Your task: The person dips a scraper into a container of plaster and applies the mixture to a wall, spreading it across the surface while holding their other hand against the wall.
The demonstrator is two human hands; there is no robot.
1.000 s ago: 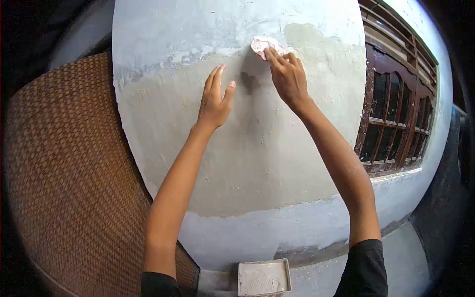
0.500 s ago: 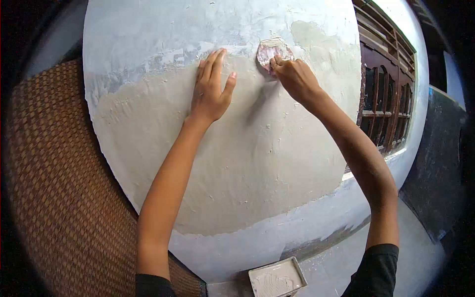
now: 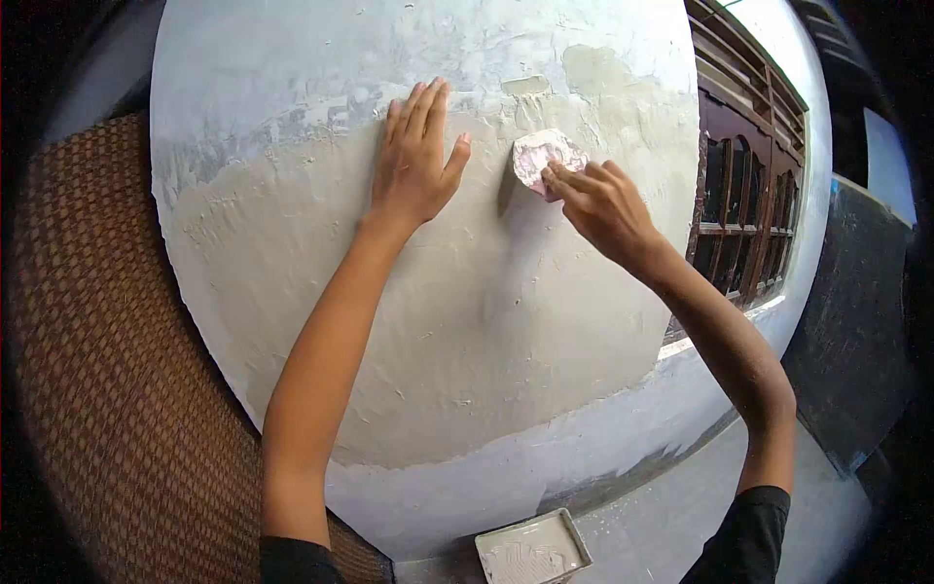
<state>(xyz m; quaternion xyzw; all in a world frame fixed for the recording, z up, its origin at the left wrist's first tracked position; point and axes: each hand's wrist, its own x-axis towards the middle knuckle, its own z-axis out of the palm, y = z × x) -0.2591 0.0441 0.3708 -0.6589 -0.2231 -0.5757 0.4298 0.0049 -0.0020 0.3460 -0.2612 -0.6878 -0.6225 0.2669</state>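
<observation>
A broad coat of damp beige putty (image 3: 457, 321) covers the middle of the pale wall (image 3: 428, 39). My left hand (image 3: 416, 161) lies flat near the coat's upper edge, fingers pointing up and thumb out to the side. To its right, my right hand (image 3: 608, 209) pinches a rounded pinkish putty spreader (image 3: 547, 161) caked with pale putty. The spreader is held at the upper part of the coat, its shadow falling below and left. Small ridges and flecks of putty stand out on the surface around both hands.
On the floor at the wall's foot stands a rectangular tray (image 3: 581, 538) of putty. A brown woven mat (image 3: 107, 370) borders the wall on the left. At right are a dark wooden window (image 3: 744, 195) and a black board (image 3: 846, 321) leaning beyond it.
My right hand has drawn the spreader downward over the wall, and a short patch of putty shows above it. My left hand stays flat on about the same spot.
</observation>
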